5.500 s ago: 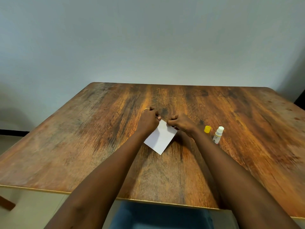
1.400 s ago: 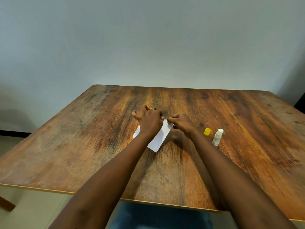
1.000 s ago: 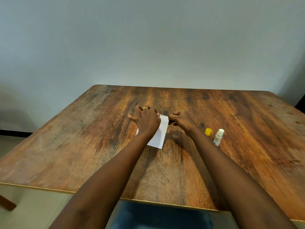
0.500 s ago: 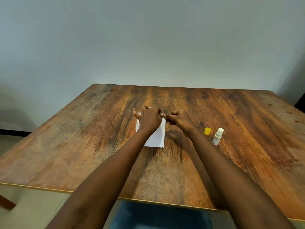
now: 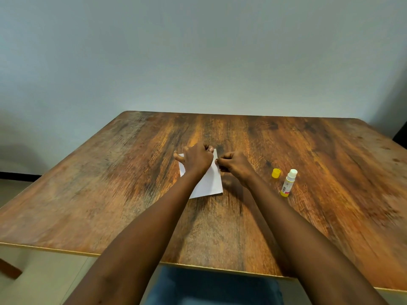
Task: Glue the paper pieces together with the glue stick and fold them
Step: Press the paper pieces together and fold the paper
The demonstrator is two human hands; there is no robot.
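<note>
A white paper piece (image 5: 210, 182) lies flat on the wooden table (image 5: 110, 194) near its middle. My left hand (image 5: 196, 159) sits on the paper's far part with curled fingers at its top edge, and it hides much of the sheet. My right hand (image 5: 235, 166) pinches the paper's right edge near the top corner. An uncapped glue stick (image 5: 288, 182), white with a yellow base, stands upright to the right of my hands. Its yellow cap (image 5: 276, 173) rests on the table just left of it.
A plain wall rises behind the table's far edge. The table's near edge runs across the bottom, with blue-clad legs (image 5: 211, 287) below it. A dark object (image 5: 402, 137) shows at the far right edge.
The paper has turned from a diagonal lie to nearly square with the table. My hands have stayed at its top edge, the right one now at the right edge.
</note>
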